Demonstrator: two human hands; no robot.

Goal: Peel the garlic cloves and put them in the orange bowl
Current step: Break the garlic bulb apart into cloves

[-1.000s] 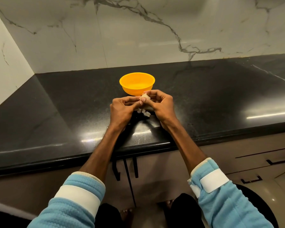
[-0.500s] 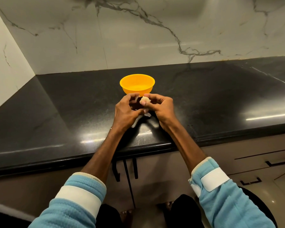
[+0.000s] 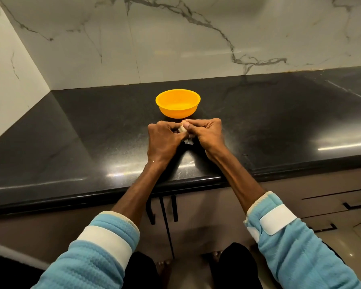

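An orange bowl (image 3: 178, 103) stands on the black countertop (image 3: 92, 130), just beyond my hands. My left hand (image 3: 163, 140) and my right hand (image 3: 206, 136) meet over the counter and both pinch a pale garlic clove (image 3: 182, 129), which shows only as a small patch between the fingers. Bits of papery garlic skin (image 3: 188, 141) lie on the counter under my hands. Nothing can be made out inside the bowl.
A marble wall (image 3: 175, 38) rises behind the counter and along the left side. The counter's front edge (image 3: 113, 184) runs below my wrists, with cabinet doors and drawer handles (image 3: 354, 205) underneath.
My hands have closed tighter round the clove, hiding most of it. The clove showed more plainly between my fingertips half a second ago.
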